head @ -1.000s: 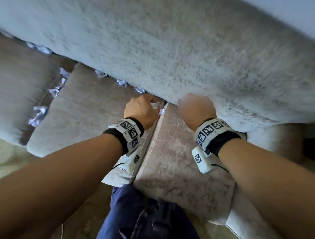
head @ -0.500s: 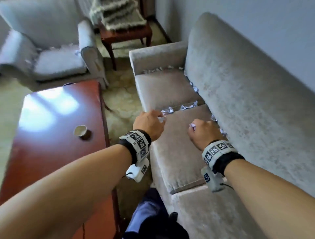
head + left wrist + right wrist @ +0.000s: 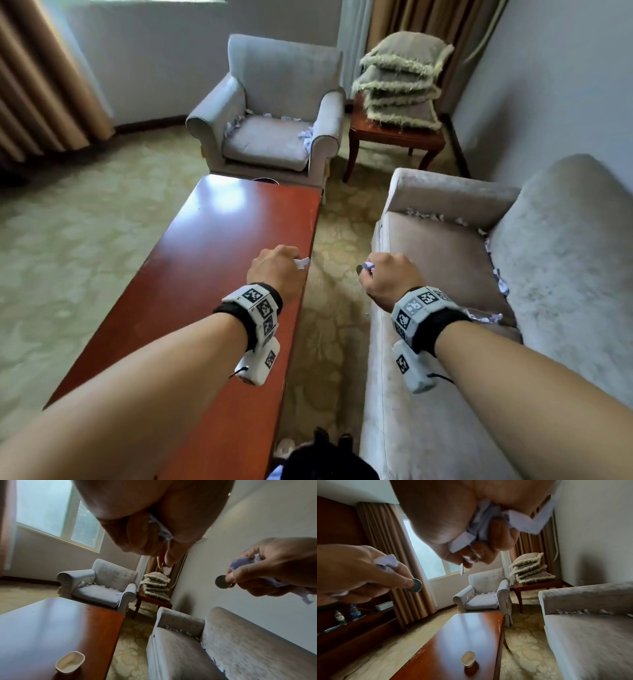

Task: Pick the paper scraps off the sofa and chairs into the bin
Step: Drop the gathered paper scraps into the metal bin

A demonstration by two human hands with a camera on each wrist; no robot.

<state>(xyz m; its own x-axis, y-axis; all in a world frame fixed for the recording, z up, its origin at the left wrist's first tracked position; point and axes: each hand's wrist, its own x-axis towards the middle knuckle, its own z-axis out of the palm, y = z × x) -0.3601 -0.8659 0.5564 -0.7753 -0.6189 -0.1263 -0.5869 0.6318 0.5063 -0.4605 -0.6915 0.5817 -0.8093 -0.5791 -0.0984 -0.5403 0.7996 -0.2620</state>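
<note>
My left hand hangs over the right edge of the red-brown coffee table, fist curled round white paper scraps. In the left wrist view its fingertips also pinch a coin. My right hand is above the sofa's front edge, gripping crumpled scraps and pinching a dark coin. More scraps lie along the sofa creases and on the grey armchair.
A paper cup stands on the coffee table. A narrow strip of patterned carpet runs between table and sofa. A stack of fringed cushions sits on a wooden side table beside the armchair. Curtains hang at left.
Both hands lifted out of the sofa crease with scraps in them and moved left, away from the seat. My view rose from the sofa cushions to the whole room.
</note>
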